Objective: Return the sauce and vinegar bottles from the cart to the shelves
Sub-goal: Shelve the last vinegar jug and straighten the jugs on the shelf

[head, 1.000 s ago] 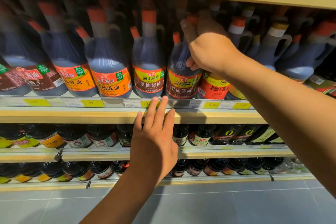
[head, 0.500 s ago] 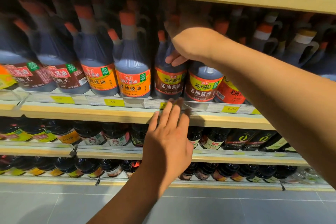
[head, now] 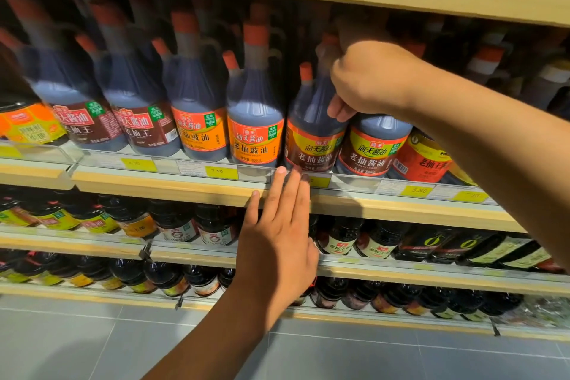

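Since the sauce bottle (head: 374, 145), in the front row on the shelf (head: 154, 187), looks full, heavy and slick, the right hand (head: 370, 80) sensibly curls its fingers round the neck, the left hand (head: 277, 244) resting straight, closed fingers on the shelf edge.

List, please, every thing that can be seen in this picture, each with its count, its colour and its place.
shelves: four, light wood, one above another
big bottles: many, dark with orange caps, on the upper shelf, several rows deep
price tags: at least five, yellow, along the front rail under the big bottles
small bottles: many, dark, on the two lower shelves
floor: one, grey tiles, below the shelves
left hand: one, fingers straight, fingertips at the price rail
right hand: one, grips the top of a big bottle with a red and yellow label
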